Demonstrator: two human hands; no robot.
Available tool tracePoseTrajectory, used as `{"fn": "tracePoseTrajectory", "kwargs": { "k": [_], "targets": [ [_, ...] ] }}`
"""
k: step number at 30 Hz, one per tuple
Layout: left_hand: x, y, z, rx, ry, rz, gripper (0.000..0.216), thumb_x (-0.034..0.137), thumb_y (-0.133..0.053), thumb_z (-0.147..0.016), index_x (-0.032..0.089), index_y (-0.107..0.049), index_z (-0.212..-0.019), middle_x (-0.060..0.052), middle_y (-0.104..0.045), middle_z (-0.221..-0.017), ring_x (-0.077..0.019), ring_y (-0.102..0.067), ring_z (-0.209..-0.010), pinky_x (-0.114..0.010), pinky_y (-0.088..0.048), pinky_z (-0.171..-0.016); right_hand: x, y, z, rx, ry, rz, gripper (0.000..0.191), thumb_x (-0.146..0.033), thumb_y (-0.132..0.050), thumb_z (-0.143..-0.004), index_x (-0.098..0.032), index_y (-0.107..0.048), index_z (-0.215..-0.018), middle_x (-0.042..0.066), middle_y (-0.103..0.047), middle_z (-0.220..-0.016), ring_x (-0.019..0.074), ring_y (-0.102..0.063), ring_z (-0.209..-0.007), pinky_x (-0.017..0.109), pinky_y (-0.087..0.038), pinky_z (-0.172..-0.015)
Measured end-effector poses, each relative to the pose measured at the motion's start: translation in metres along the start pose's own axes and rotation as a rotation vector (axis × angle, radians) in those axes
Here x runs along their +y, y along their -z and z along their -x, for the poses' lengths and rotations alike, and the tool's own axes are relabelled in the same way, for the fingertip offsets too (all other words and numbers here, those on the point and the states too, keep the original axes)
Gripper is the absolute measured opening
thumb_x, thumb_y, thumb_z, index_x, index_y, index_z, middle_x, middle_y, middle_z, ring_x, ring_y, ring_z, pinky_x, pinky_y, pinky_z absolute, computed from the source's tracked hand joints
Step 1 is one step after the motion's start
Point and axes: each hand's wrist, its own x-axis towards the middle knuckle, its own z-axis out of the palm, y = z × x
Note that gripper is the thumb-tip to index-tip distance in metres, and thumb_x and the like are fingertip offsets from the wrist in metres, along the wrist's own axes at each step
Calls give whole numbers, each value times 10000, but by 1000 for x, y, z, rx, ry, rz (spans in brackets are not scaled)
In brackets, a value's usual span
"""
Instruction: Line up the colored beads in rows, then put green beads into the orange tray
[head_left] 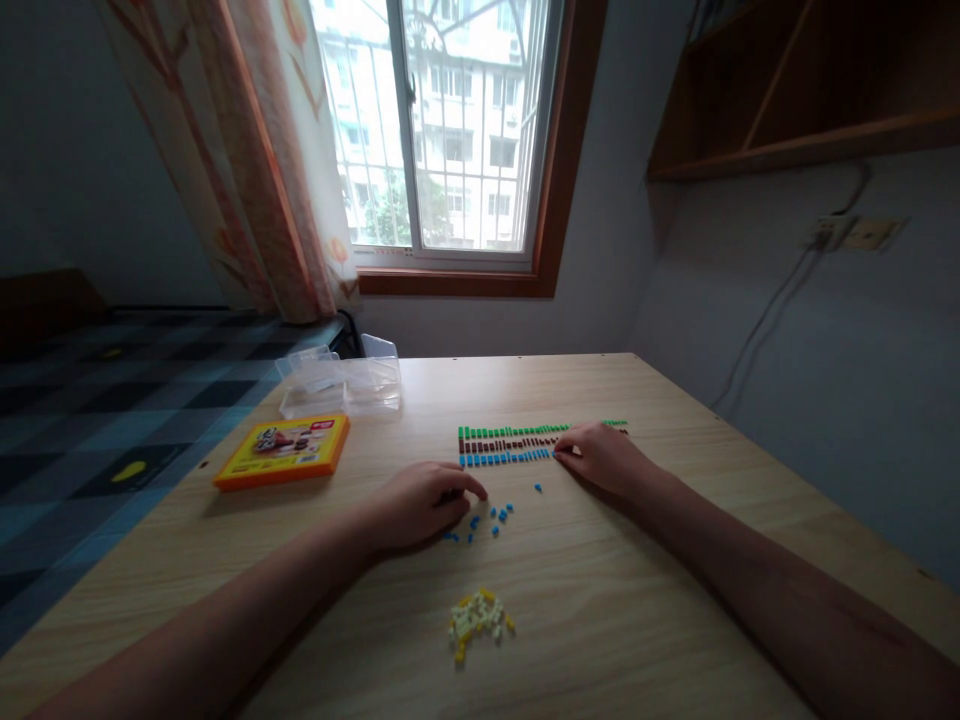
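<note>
Three rows of tiny building bricks lie on the table: a green row (pixel 517 431) at the back, a dark red row (pixel 510 444) in the middle and a blue row (pixel 502 459) nearest me. At the blue row's right end, my right hand (pixel 600 455) pinches a small blue brick (pixel 555 455) between thumb and fingertips. My left hand (pixel 424 503) hovers low beside several loose blue bricks (pixel 503 514), index finger stretched out and thumb apart, with no brick visible in it. One loose blue brick lies between the hands. The right hand covers part of the red row.
Closer to me is a pile of cream and yellow bricks (pixel 480 620). An orange-yellow box (pixel 285 450) lies at the left, with clear plastic containers (pixel 371 385) behind it. The wooden table (pixel 637 620) meets a wall with a cable (pixel 761 320) at the right.
</note>
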Motion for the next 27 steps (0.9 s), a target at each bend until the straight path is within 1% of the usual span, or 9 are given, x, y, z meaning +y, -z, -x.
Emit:
{"fn": "tracePoseTrajectory", "kwargs": {
  "k": [9, 15, 18, 27],
  "targets": [
    [0, 1, 0, -3, -12, -10, 317, 201, -533, -878, 269, -755, -1094, -40, -748, -1036, -197, -673, -942, -300, -515, -845, 0, 0, -1, 6, 14, -40, 207, -271, -590, -927, -232, -794, -931, 24, -771, -907, 179, -684, -796, 253, -443, -705],
    [0, 1, 0, 10, -29, -3, 307, 205, -536, -879, 271, -754, -1086, -37, -749, -1032, -196, -673, -933, -295, -512, -824, -1, 1, -2, -10, -15, -49, 199, -288, -599, -920, -228, -788, -940, 31, -765, -883, 177, -674, -775, 252, -435, -684],
    [0, 0, 0, 9, -25, -1, 311, 200, -536, -875, 271, -755, -1084, -39, -748, -1031, -199, -671, -938, -301, -509, -836, -1, 1, -2, -10, -11, -58, 195, -287, -599, -921, -230, -783, -943, 28, -760, -869, 173, -669, -769, 250, -435, -687],
    [1, 1, 0, -1, -21, -7, 317, 193, -532, -875, 266, -753, -1091, -42, -747, -1048, -197, -671, -945, -301, -508, -834, 0, 1, -1, -19, -4, -57, 210, -280, -596, -922, -230, -798, -950, 37, -770, -910, 180, -683, -798, 254, -446, -709]
  ]
}}
